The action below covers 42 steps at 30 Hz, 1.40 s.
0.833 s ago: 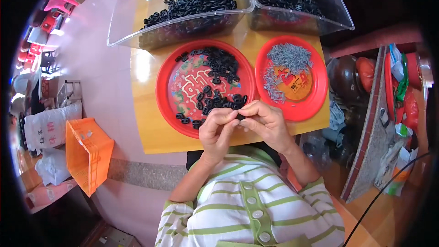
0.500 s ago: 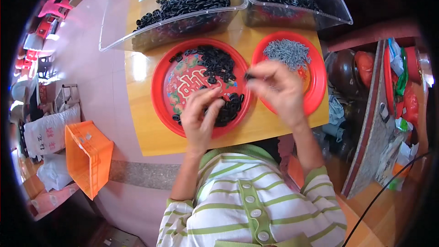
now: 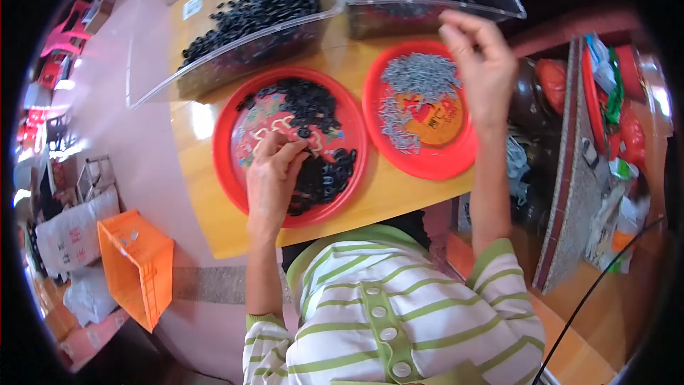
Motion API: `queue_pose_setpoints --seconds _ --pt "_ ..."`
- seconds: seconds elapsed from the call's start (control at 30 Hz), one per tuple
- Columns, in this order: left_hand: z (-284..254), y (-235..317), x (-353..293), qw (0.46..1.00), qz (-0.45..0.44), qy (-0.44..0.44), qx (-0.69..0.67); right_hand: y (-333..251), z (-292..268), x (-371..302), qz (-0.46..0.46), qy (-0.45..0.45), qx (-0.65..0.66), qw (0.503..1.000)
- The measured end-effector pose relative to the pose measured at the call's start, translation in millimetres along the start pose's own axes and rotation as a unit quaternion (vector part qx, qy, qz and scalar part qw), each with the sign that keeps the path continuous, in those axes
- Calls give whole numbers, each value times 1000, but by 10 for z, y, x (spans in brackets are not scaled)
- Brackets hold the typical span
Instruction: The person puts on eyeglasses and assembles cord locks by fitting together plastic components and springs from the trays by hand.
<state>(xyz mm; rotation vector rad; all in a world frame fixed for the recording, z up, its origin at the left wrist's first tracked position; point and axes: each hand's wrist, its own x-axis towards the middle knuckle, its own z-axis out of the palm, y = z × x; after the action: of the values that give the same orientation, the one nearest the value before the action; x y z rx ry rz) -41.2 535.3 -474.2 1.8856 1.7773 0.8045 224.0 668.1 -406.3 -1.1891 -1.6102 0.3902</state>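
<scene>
My left hand (image 3: 271, 171) is over a round red tray (image 3: 229, 187), with thumb and fingertips pinched together beside small black oval plastic pieces (image 3: 310, 103). What the pinch holds is too small to make out. Printed patterns show on the tray between the loose pieces. My right hand (image 3: 488, 60) is raised at the front rim of the right clear plastic bin (image 3: 442, 7), thumb and fingers apart, with nothing visible between them. Below it, a second red tray (image 3: 434, 167) holds many small grey screws (image 3: 420, 78).
A left clear bin (image 3: 228, 64) of black pieces stands behind the trays on the yellow wooden table (image 3: 221, 232). An orange crate (image 3: 139, 264) and a white sack (image 3: 78, 232) are on the left. A stone-like slab (image 3: 559, 185) and colourful bags are on the right.
My right hand has moved up from between the trays to the right bin, and the black piece no longer shows in it. My left hand's fingers have lowered toward the pieces. The view has shifted.
</scene>
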Motion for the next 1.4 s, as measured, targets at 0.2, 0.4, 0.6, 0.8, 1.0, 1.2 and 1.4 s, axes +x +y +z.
queue_pose_setpoints --seconds 0.2,0.4,0.6,0.8,1.0,1.2,1.4 --pt "-23 47 23 999 -13 -25 -44 119 -367 -830 136 -212 -35 967" --pt "-49 110 30 993 -41 -46 -103 213 -714 -1106 134 -308 -91 938" --pt "43 190 -158 865 -104 19 -491 239 -671 -1098 -22 -357 -172 918" --pt "174 345 -366 723 -204 19 -660 144 -633 -1102 -17 -347 -211 914" --pt "160 354 -503 674 -235 21 -700 -105 -505 -1153 165 -247 -24 955" --pt "159 352 -535 639 -227 21 -734 -437 -228 -1201 215 -276 145 925" --pt "86 442 -559 701 -247 38 -668 -667 251 -1358 287 -273 354 847"
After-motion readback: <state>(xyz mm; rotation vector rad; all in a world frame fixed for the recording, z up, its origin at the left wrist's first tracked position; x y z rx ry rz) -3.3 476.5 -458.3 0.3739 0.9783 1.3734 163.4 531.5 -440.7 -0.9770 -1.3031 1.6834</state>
